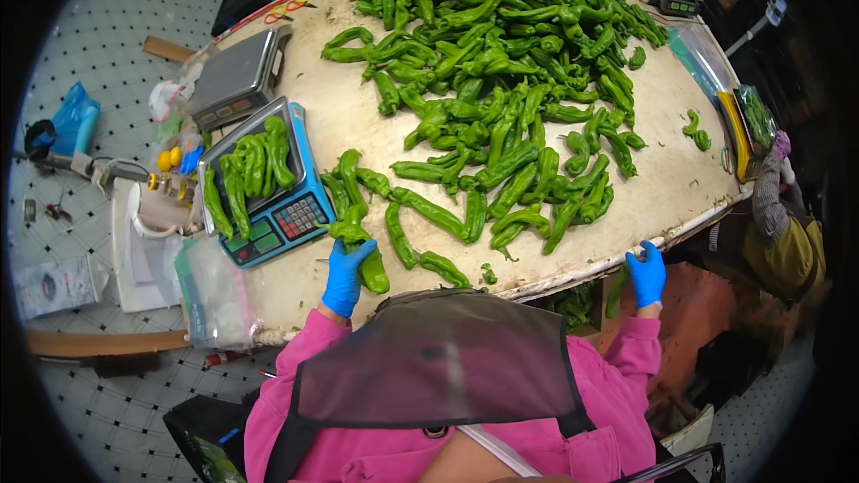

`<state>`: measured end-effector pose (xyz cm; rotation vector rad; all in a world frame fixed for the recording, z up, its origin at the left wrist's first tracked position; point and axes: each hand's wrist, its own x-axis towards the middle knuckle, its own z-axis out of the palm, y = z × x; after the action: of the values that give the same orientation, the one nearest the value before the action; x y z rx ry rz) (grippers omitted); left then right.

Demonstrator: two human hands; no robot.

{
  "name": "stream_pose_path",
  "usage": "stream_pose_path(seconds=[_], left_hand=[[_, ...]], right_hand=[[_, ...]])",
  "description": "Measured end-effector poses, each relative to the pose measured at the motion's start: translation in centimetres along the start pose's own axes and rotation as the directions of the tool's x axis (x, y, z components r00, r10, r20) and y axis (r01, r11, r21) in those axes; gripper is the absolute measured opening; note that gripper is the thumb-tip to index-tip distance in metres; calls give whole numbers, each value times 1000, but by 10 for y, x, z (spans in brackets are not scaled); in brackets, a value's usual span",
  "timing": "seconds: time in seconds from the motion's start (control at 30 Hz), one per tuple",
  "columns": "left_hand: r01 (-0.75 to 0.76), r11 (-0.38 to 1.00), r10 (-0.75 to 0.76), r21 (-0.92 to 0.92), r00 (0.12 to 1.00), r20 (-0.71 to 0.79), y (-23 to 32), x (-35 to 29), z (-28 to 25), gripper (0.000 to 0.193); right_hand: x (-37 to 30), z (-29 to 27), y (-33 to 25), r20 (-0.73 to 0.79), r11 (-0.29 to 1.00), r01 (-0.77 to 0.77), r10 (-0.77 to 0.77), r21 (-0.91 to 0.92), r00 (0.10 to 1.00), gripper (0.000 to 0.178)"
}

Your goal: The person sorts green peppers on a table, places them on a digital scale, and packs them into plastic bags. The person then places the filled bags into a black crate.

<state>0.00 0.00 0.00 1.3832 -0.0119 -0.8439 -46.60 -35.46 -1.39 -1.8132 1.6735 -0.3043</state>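
Observation:
My left hand [347, 275], in a blue glove, is closed around a long green pepper [374, 274] at the table's near edge. Its thumb lies across the pepper, beside the digital scale. At the near edge further right, my right hand [647, 275], also blue-gloved, has its thumb and fingers apart. A single green pepper [616, 293] is just left of it, below the table's rim; I cannot tell whether they touch. Several green peppers lie on the pan of the blue scale [312, 181]. A large heap of green peppers [501, 45] covers the middle and far table.
A second grey scale [234, 76] stands behind the blue one. Red-handled scissors [288, 7] lie at the far left. Clear plastic bags [215, 291] hang over the left edge. More peppers [573, 306] show under the table. Another person [783, 233] works at the right.

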Motion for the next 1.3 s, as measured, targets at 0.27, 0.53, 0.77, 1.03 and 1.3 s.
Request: stream_pose_path(seconds=[0.27,0.53,0.77,1.03,1.3], left_hand=[[-90,991,88,95,996,33,5,-17,-1,49],[-263,964,258,28,960,110,-25,-19,2,82],[-315,947,321,-61,924,209,5,-50,-25,65],[-187,950,220,-249,969,113,3,-37,-66,62],[-527,848,518,-51,845,-131,32,-3,-89,65]], right_hand=[[-50,143,-189,129,646,727,-761,232,636,30],[-157,222,-306,561,687,356,-725,634,400,59],[-178,261,-322,727,724,-196,-555,661,404,32],[-165,284,-330,836,675,-493,-451,549,314,44],[-161,296,-331,746,639,-388,-534,664,397,35]])
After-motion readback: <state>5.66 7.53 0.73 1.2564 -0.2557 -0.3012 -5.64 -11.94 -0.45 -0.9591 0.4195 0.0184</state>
